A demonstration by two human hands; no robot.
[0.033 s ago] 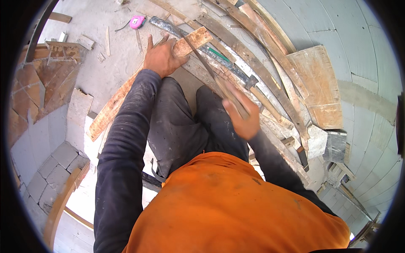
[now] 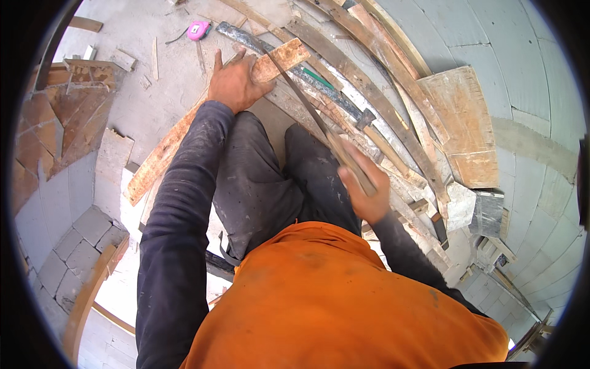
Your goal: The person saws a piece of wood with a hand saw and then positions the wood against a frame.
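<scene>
My left hand (image 2: pixel 235 86) grips a long, stained wooden plank (image 2: pixel 160 157), with some fingers raised above it, near the plank's upper end. My right hand (image 2: pixel 369 187) is closed round the wooden handle (image 2: pixel 351 165) of a saw. Its long, narrow dark blade (image 2: pixel 299 92) runs up and left across the plank, just right of my left hand. Under and beyond the plank lies a mottled bar (image 2: pixel 239 38) with a green strip (image 2: pixel 318 79). A hammer-like tool (image 2: pixel 384 145) with a wooden handle lies to the right.
A pink tape measure (image 2: pixel 198 29) lies on the dusty floor at the top. Long curved-looking boards (image 2: pixel 362 67) and a plywood sheet (image 2: pixel 462 123) lie to the right, beside a block wall (image 2: pixel 528 80). Broken brown panels (image 2: pixel 52 129) and stacked blocks (image 2: pixel 83 258) are at the left.
My right hand and the saw handle have moved down and to the right along the line of the blade. My left hand stays on the plank.
</scene>
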